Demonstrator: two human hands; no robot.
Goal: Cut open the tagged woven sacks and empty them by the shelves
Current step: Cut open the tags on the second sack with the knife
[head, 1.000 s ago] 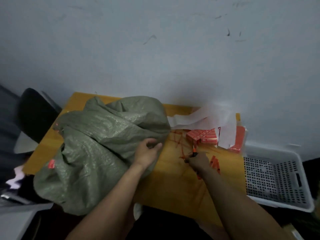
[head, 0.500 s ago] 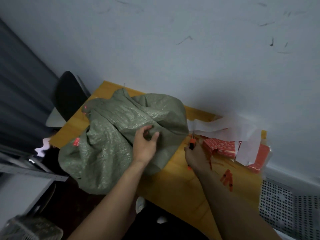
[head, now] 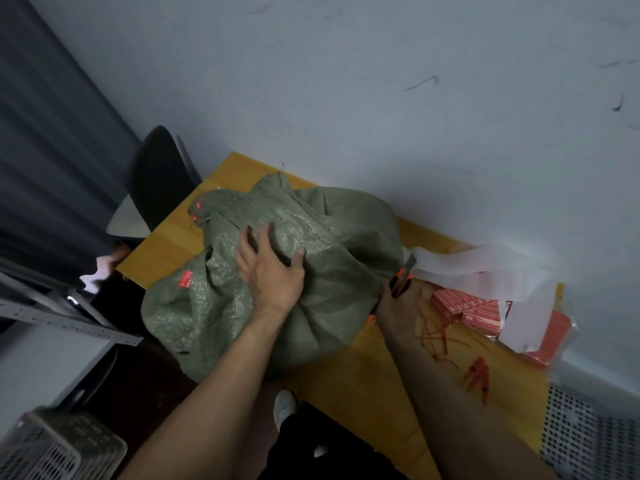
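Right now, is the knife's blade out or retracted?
Out. A bare grey blade sticks up from the orange utility knife, which the right hand grips beside the green woven sack. Whether it touches the sack, I cannot tell.

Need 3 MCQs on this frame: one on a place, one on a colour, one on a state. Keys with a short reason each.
1. Where does the sack lie?
A on the floor
B on the yellow table
C in a basket

2. What colour is the sack?
A green
B white
C blue

3. What is the right hand doing?
A resting open
B holding a box
C gripping a knife

Key:
1 B, the yellow top shows around the sack.
2 A, the weave is dull green.
3 C, the fingers curl round the handle, with the blade up beside the sack's edge.
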